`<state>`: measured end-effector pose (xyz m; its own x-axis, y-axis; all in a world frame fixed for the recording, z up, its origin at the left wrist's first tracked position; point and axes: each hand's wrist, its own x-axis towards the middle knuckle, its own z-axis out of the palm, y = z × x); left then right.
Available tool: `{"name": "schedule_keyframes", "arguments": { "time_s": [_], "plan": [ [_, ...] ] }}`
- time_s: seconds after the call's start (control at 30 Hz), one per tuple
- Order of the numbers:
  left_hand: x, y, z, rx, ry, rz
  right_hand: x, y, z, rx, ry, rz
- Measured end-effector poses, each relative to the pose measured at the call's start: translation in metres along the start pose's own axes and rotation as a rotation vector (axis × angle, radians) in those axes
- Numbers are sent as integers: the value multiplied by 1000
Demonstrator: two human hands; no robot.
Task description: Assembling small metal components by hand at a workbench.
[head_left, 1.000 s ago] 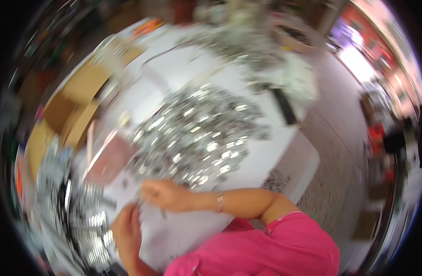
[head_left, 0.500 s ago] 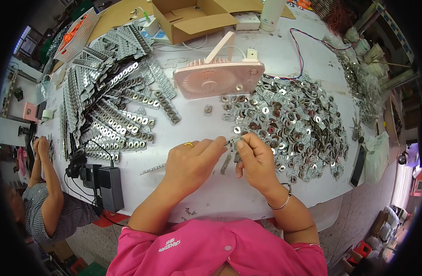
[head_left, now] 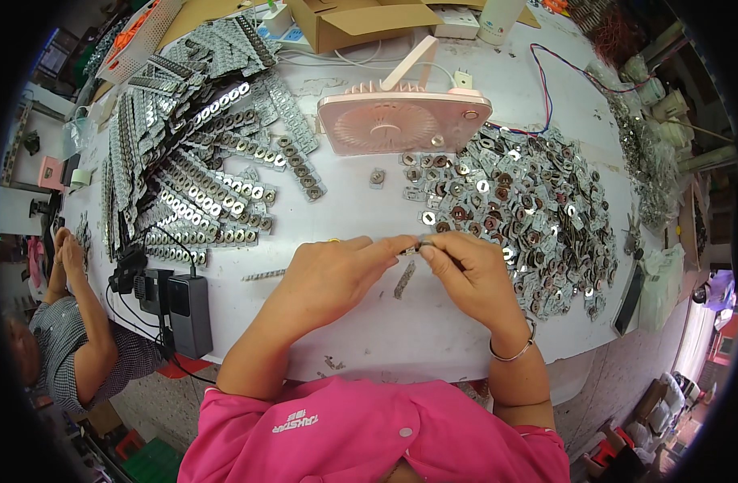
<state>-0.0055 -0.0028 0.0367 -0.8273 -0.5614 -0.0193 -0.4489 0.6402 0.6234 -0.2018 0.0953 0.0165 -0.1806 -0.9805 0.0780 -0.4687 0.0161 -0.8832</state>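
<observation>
The fingertips of my left hand point(head_left: 324, 278) and my right hand point(head_left: 477, 274) meet over the near middle of the table. Both pinch a small metal part point(head_left: 418, 246), mostly hidden by the fingers. Just below it lies a short narrow metal strip point(head_left: 403, 279). Another thin strip point(head_left: 264, 275) lies beside my left hand. Right of my right hand spreads a heap of loose metal pieces with round discs point(head_left: 538, 217). One such piece point(head_left: 377, 178) sits alone in front of the fan. Joined strips of similar pieces point(head_left: 192, 173) are piled at the left.
A pink fan point(head_left: 401, 121) stands at the far middle, with a cardboard box point(head_left: 361, 24) and white bottle point(head_left: 496, 20) behind. A black power bank point(head_left: 190, 315) with cables sits at the left edge. A co-worker's hands point(head_left: 69, 249) are at the far left.
The view has shifted slightly. My hands have drawn closer over the part, and my right fingers have turned, so less of it shows. The short strip below is more exposed.
</observation>
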Motion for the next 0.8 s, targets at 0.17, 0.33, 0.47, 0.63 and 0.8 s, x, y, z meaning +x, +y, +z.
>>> {"name": "schedule_keyframes", "arguments": {
  "time_s": [0.17,0.33,0.47,0.63,0.8],
  "plan": [
    [-5,-13,-4,-233,-130,-113,-5,1,-2,340,-39,203],
    [-5,-10,-15,-232,-183,-113,-6,4,-8,293,-239,152],
    [-9,-16,-14,-258,-269,-76,-2,1,-8,274,-341,155],
    [-9,-24,-13,-321,-322,0,-4,-1,4,367,-389,137],
    [-8,-17,-19,-585,-271,25,-7,-4,6,784,-427,394]
  ]
}}
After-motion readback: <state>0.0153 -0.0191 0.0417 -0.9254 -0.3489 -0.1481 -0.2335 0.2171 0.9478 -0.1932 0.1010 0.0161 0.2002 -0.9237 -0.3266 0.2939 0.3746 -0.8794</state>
